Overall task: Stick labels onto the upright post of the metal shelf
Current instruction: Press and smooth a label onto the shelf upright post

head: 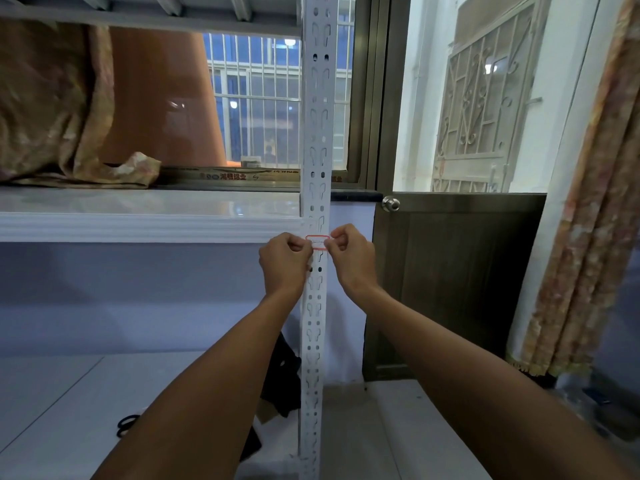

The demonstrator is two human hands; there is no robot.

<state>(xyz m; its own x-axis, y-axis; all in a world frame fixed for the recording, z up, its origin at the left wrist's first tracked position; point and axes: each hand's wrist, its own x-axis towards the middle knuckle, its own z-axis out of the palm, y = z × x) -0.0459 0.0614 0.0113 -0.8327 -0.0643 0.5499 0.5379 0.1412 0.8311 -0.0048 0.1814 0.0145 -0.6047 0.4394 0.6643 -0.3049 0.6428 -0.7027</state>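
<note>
A white perforated upright post (319, 140) of the metal shelf runs from top to bottom through the middle of the head view. A small white label with a red border (317, 242) lies across the post at shelf-board height. My left hand (285, 259) pinches the label's left end and my right hand (349, 254) pinches its right end, both with fingers curled. Whether the label touches the post fully I cannot tell.
A white shelf board (149, 216) carries a patterned cloth (55, 109) at the left. Black scissors (127, 424) and a dark object (282, 379) lie on the lower board. A brown door with a knob (390, 204) and a curtain (588, 216) stand to the right.
</note>
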